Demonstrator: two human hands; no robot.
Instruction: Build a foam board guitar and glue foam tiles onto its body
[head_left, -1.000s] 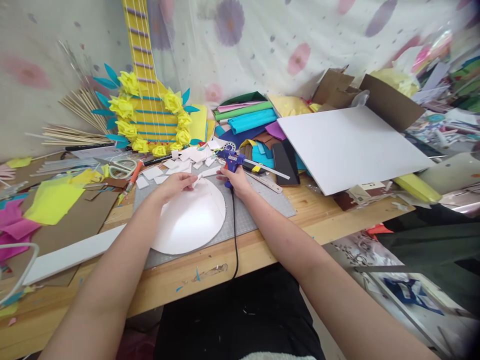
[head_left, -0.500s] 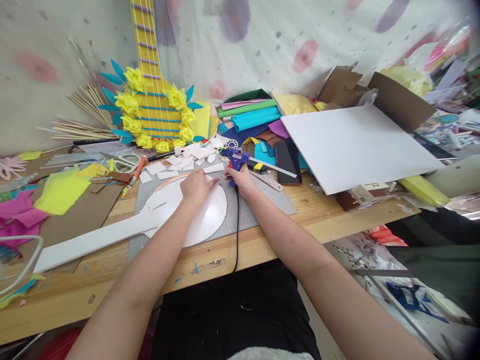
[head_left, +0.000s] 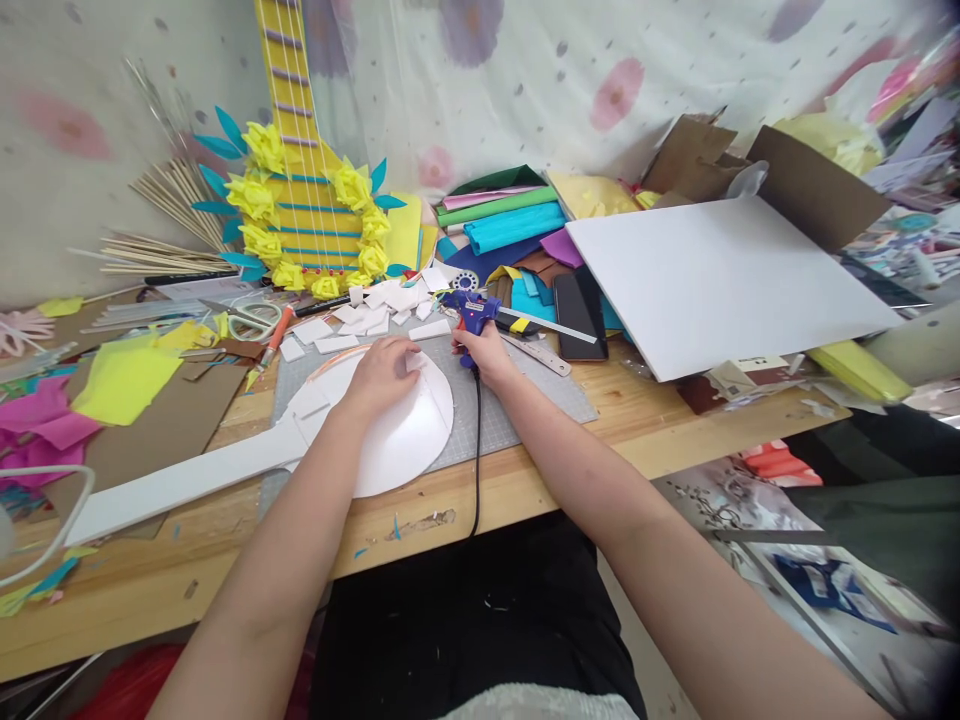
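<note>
A white foam-board shape (head_left: 420, 430) with a rounded body and a long neck lies flat on the grey cutting mat (head_left: 517, 420). My left hand (head_left: 381, 380) is over the rounded body, thumb and fingers closed around what looks like a small white foam-board piece (head_left: 412, 362), mostly hidden by the fingers. My right hand (head_left: 486, 352) grips a blue hot glue gun (head_left: 475, 312) just right of the shape. A glue stick (head_left: 551, 326) sticks out of the gun's back, and its black cord hangs over the table edge.
Several white offcuts (head_left: 375, 308) lie behind the shape. A yellow paper guitar (head_left: 315, 210) with flowers stands at the back. Scissors (head_left: 253, 320) are to the left; a ruler (head_left: 536, 355), a phone (head_left: 579, 315) and a large white board (head_left: 735, 285) are to the right.
My left hand has shifted slightly left across the foam-board shape, and its fingers are now more curled. My right hand keeps the glue gun in nearly the same place.
</note>
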